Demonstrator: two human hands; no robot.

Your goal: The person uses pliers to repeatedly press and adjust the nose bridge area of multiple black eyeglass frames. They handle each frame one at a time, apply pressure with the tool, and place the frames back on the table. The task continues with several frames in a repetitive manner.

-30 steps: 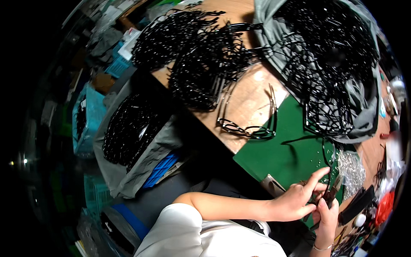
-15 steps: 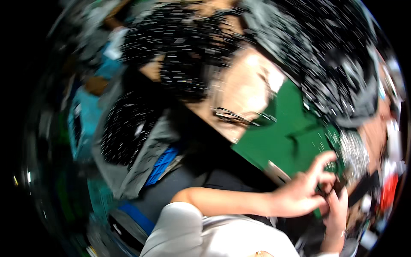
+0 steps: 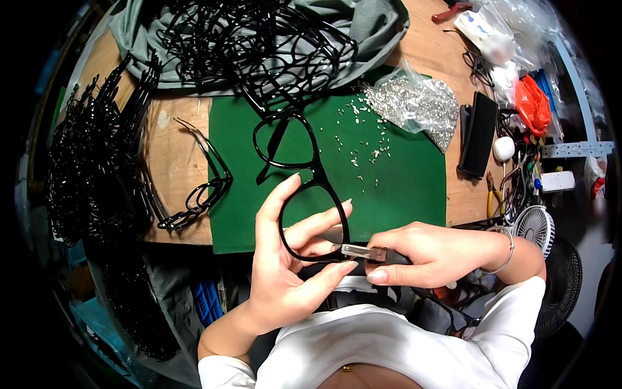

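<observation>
Centrally, the wooden workbench point(image 3: 175, 162) carries a green mat point(image 3: 402, 188), with grey cloth point(image 3: 363, 26) at 12 o'clock bearing a heap of black frames point(image 3: 259, 45). A second mass of black frames point(image 3: 91, 168) lies at 9 o'clock, and one loose pair point(image 3: 201, 188) rests between that mass and the mat. At 1 o'clock a clear bag of small metal parts point(image 3: 414, 104) sits on the mat's upper edge; loose screws point(image 3: 363, 142) are scattered below it.

The black spectacle frame point(image 3: 304, 181) in work is held just below centre, over the mat's near edge, its upper lens ring lying toward 12 o'clock. It is glossy, thick-rimmed, with rounded lens openings and no lenses fitted.

The left hand point(image 3: 285, 266) is closed on the lower rim, thumb raised along the outer edge, fingers spread behind the ring. The right hand point(image 3: 427, 256) is closed around a small dark-handled tool point(image 3: 369, 253), whose metal tip meets the frame at its 5 o'clock corner.

Judged procedure: support the rim close to the contact point, keep the tool square to the hinge area, apply light pressure, and work over the mat so that dropped parts stay visible.
</observation>
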